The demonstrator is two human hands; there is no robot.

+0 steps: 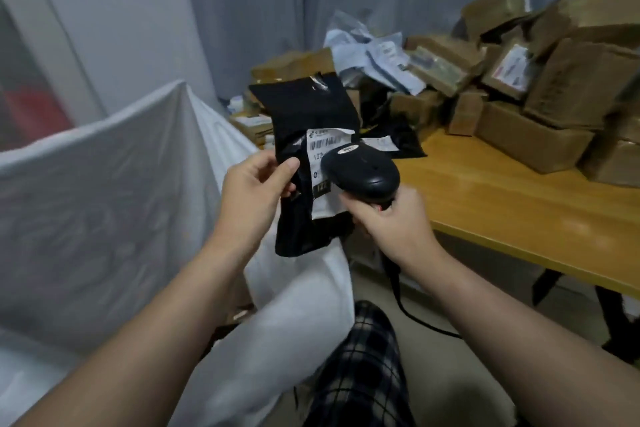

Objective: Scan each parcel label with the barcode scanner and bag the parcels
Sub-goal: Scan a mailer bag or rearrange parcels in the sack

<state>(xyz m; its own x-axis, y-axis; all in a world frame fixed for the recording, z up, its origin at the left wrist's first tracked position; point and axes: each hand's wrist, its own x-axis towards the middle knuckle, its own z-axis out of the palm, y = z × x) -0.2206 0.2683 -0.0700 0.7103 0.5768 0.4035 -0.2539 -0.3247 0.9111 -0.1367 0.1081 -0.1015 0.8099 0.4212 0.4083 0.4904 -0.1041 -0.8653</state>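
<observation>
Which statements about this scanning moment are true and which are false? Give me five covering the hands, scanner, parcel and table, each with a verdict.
1. The left hand pinches the black parcel by its edge. True.
2. The right hand holds the barcode scanner in front of the parcel's white label. True.
3. The scanner is cordless. False: a black cable runs down from below the right hand.
4. The black parcel lies flat on the wooden table. False: it is held up in the air, beside the table and above the white bag.
5. Cardboard boxes are piled on the table. True.
</observation>
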